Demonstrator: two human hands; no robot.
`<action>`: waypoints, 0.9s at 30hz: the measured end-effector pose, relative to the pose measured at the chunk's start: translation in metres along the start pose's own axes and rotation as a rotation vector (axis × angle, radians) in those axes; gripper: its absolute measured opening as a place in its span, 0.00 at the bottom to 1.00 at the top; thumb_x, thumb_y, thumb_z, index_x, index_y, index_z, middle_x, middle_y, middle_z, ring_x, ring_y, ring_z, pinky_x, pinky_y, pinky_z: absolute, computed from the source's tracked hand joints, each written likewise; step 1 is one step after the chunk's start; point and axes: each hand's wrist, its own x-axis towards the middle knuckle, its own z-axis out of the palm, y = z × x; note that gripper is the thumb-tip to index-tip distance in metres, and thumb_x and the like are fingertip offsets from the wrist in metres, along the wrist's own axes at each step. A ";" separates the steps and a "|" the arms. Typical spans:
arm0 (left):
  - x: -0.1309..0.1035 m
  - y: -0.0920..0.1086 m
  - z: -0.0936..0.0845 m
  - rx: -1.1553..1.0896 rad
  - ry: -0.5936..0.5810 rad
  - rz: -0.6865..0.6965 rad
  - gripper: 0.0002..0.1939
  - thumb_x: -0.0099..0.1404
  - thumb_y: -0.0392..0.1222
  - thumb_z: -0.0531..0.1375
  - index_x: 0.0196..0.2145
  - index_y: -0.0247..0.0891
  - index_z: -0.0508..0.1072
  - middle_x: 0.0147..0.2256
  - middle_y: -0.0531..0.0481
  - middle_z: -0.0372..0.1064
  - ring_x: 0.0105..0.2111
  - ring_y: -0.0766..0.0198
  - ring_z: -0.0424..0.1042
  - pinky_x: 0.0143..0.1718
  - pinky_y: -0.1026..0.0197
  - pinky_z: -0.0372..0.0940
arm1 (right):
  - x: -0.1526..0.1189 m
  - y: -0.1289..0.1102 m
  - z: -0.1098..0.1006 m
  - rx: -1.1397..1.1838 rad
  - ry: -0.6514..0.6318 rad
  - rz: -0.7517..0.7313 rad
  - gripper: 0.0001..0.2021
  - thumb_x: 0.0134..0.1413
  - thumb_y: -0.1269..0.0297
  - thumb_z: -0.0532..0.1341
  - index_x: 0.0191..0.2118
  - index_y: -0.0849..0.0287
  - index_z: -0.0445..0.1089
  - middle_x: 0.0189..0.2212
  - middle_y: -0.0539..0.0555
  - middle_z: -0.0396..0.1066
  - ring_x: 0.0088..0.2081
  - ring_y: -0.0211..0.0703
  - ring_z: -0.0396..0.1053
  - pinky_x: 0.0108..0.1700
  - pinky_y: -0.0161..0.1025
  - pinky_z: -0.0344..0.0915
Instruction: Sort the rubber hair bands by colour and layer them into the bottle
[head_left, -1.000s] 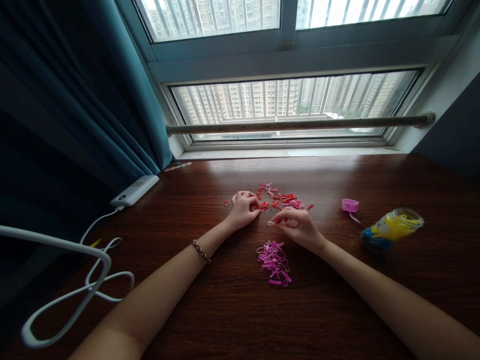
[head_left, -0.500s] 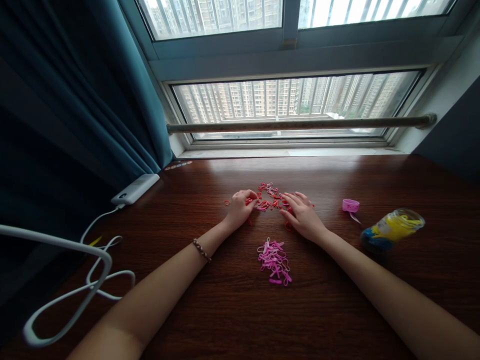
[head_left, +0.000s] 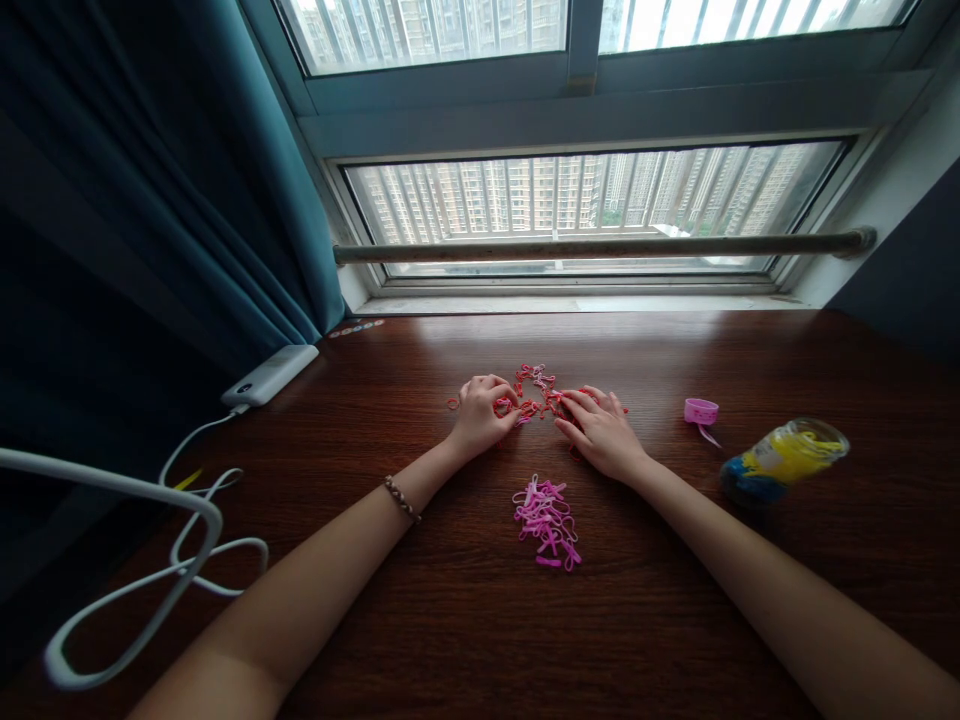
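Observation:
Small red and pink rubber bands (head_left: 535, 377) lie scattered across the middle of the dark wooden table. At their left side rests my left hand (head_left: 484, 412), its fingers curved and the thumb apart from them, with some bands showing in the gap. My right hand (head_left: 604, 430) lies with its fingers spread over the bands on the right side, hiding part of them. Nearer to me, between my forearms, is a separate pile of pink and purple rubber bands (head_left: 547, 522). I see nothing clearly gripped in either hand.
To the right, a clear jar (head_left: 787, 460) with yellow and blue contents lies tilted, near a pink ring-shaped piece (head_left: 700, 411) with a strip. On the left are a white power bank (head_left: 271, 376) and its looping white cable (head_left: 202, 515). A window with a rail (head_left: 600, 249) stands behind.
My left thumb has moved away from the fingertips, widening the gap over the red bands. My right hand has shifted slightly left and toward me among the bands.

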 end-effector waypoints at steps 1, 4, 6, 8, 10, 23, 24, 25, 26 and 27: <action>-0.001 0.002 0.000 0.028 -0.028 0.020 0.06 0.53 0.44 0.61 0.26 0.40 0.71 0.36 0.50 0.67 0.43 0.56 0.60 0.49 0.50 0.51 | 0.000 0.000 -0.001 0.014 0.020 -0.001 0.22 0.57 0.50 0.46 0.54 0.52 0.60 0.53 0.53 0.60 0.57 0.54 0.49 0.57 0.58 0.43; -0.003 0.005 0.001 0.087 -0.086 0.072 0.06 0.53 0.44 0.61 0.25 0.40 0.70 0.37 0.50 0.66 0.44 0.55 0.58 0.51 0.46 0.46 | 0.002 0.003 -0.001 0.082 0.090 -0.001 0.20 0.57 0.53 0.48 0.49 0.54 0.65 0.51 0.55 0.63 0.54 0.51 0.54 0.56 0.52 0.50; -0.004 0.005 0.002 0.100 -0.092 0.087 0.05 0.54 0.43 0.60 0.25 0.39 0.70 0.37 0.49 0.66 0.44 0.55 0.58 0.51 0.45 0.45 | 0.003 0.007 0.001 0.148 0.136 0.006 0.18 0.57 0.55 0.48 0.46 0.56 0.68 0.49 0.56 0.64 0.52 0.49 0.56 0.54 0.48 0.53; -0.004 0.004 0.002 0.098 -0.094 0.090 0.05 0.55 0.42 0.59 0.24 0.39 0.69 0.37 0.49 0.67 0.44 0.55 0.58 0.52 0.45 0.45 | 0.004 0.010 0.002 0.227 0.182 0.016 0.17 0.57 0.57 0.49 0.45 0.56 0.69 0.47 0.56 0.65 0.51 0.47 0.59 0.53 0.46 0.55; -0.004 0.003 0.003 0.082 -0.087 0.087 0.05 0.55 0.40 0.59 0.24 0.39 0.69 0.36 0.50 0.67 0.44 0.56 0.59 0.52 0.45 0.45 | 0.005 0.012 0.004 0.308 0.218 0.021 0.17 0.58 0.58 0.49 0.47 0.56 0.68 0.47 0.56 0.65 0.50 0.45 0.60 0.53 0.44 0.57; -0.002 0.005 -0.002 -0.238 0.027 0.130 0.05 0.60 0.40 0.56 0.32 0.38 0.70 0.32 0.48 0.69 0.35 0.62 0.66 0.42 0.58 0.61 | 0.000 0.010 -0.011 0.630 0.470 0.218 0.14 0.52 0.57 0.55 0.38 0.59 0.72 0.38 0.57 0.73 0.40 0.45 0.70 0.45 0.44 0.64; -0.003 0.006 -0.002 -0.256 0.003 0.159 0.05 0.60 0.40 0.56 0.32 0.38 0.70 0.32 0.48 0.69 0.36 0.62 0.66 0.42 0.59 0.61 | -0.001 0.011 -0.011 0.672 0.487 0.273 0.14 0.49 0.56 0.57 0.37 0.60 0.72 0.35 0.57 0.73 0.37 0.45 0.71 0.42 0.43 0.66; -0.003 0.008 -0.003 -0.275 -0.031 0.191 0.06 0.61 0.40 0.55 0.32 0.38 0.71 0.32 0.48 0.69 0.36 0.63 0.67 0.42 0.59 0.61 | -0.001 0.013 -0.011 0.705 0.501 0.327 0.14 0.47 0.56 0.59 0.35 0.61 0.72 0.33 0.57 0.74 0.34 0.45 0.71 0.39 0.42 0.67; -0.004 0.011 -0.004 -0.296 -0.077 0.224 0.06 0.61 0.40 0.55 0.32 0.38 0.71 0.32 0.48 0.70 0.36 0.63 0.67 0.42 0.59 0.61 | -0.001 0.015 -0.011 0.725 0.515 0.373 0.15 0.45 0.55 0.60 0.34 0.61 0.72 0.31 0.57 0.74 0.32 0.45 0.71 0.37 0.41 0.67; -0.005 0.013 -0.004 -0.317 -0.129 0.253 0.07 0.61 0.40 0.55 0.32 0.38 0.72 0.32 0.48 0.70 0.36 0.63 0.67 0.42 0.59 0.62 | -0.001 0.016 -0.010 0.729 0.534 0.409 0.15 0.43 0.55 0.61 0.32 0.62 0.72 0.29 0.57 0.74 0.31 0.45 0.71 0.35 0.41 0.67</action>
